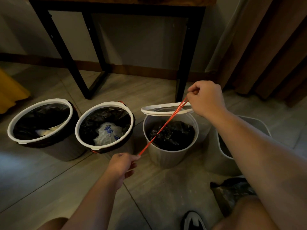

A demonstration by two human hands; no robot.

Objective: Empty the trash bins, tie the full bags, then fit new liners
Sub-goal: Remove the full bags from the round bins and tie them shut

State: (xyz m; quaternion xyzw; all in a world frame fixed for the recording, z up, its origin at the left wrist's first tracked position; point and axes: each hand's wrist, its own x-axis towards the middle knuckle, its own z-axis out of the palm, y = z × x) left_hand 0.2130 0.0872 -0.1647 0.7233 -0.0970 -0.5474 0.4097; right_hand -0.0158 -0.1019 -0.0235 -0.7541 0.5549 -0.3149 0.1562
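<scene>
Left hand (122, 163) and right hand (206, 98) each pinch the red drawstring (178, 108), taut over the black bag (176, 135) in the white bin (166, 157). Lined far bin (66, 151) and middle bin (77, 128) stand left; the right arm half-hides a grey bin (214, 160).

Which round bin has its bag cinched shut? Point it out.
The rightmost round bin: its black bag is gathered by the taut red drawstring, and its white ring is lifted off. The other two bins show open bags, rings seated.
</scene>
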